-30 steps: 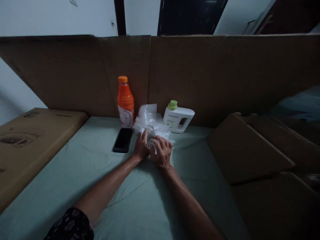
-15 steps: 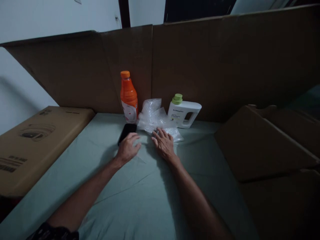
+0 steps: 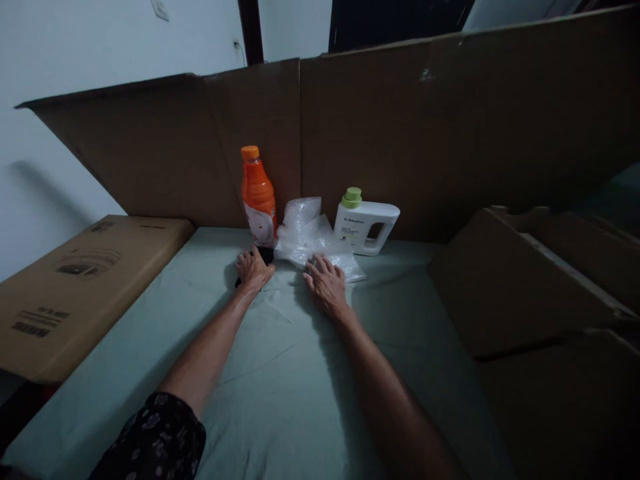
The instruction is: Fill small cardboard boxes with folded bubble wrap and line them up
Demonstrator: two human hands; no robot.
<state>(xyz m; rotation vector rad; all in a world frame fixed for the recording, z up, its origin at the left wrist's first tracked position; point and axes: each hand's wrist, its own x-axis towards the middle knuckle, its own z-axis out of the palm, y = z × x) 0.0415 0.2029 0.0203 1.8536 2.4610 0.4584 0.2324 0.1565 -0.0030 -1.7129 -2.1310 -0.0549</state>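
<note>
My left hand (image 3: 254, 269) lies over a black phone (image 3: 267, 255) on the green cloth. Its thumb is at the phone's right edge and its fingers are at the left, covering most of it. My right hand (image 3: 325, 285) rests with fingers spread at the front edge of a crumpled piece of clear bubble wrap (image 3: 303, 233), fingertips touching it. Behind the phone stands an orange bottle (image 3: 259, 193) with an orange cap and a pale label. A white jug (image 3: 363, 227) with a green cap and a side handle stands right of the bubble wrap.
A tall cardboard panel (image 3: 380, 133) closes off the back. On the left lies a flat printed cardboard box (image 3: 95, 280). Folded cardboard pieces (image 3: 525, 287) stand on the right. The green cloth (image 3: 280, 400) covers the surface under my arms.
My left hand has moved forward, from beside the phone's near end to over it. My right hand stays at the bubble wrap. The view has shifted slightly.
</note>
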